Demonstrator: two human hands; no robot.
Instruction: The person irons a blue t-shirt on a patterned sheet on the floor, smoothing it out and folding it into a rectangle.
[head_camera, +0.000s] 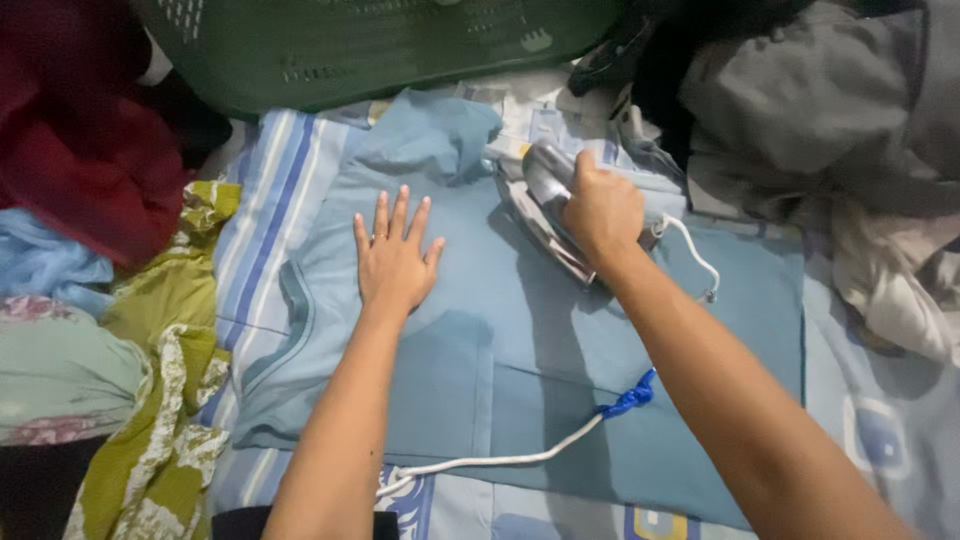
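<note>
Here your right hand (600, 208) is wrapped tight around the handle of the iron (548, 205), fingers curled under and out of sight, and the iron's metal plate rests on the light blue garment (560, 340) at about one o'clock from the middle of the view. Your left hand (394, 260) lies flat, fingers spread wide, palm pressed on the cloth at about eleven o'clock, just beside the iron's nose but not touching it; a ring shows on one finger. To judge by this, you are in the pressing step itself, with the cloth held taut by one hand and the iron worked by the other. The next stroke would call for a smooth glide over the flat part, with the spread fingers kept out of the iron's way and the bunched fold at twelve o'clock pulled flat first. The white cord (500, 460) runs from the iron's back past your wrist down to six o'clock, with a blue tie (630, 398) knotted on it; mind it does not drag over the cloth. Under the garment lies a striped and patterned sheet (262, 190). Around it: a dark green plastic basket (380, 45) at twelve, grey clothes (830, 110) at two, red cloth (75, 150) at ten, and a yellow-green patterned cloth (165, 400) at eight.
</note>
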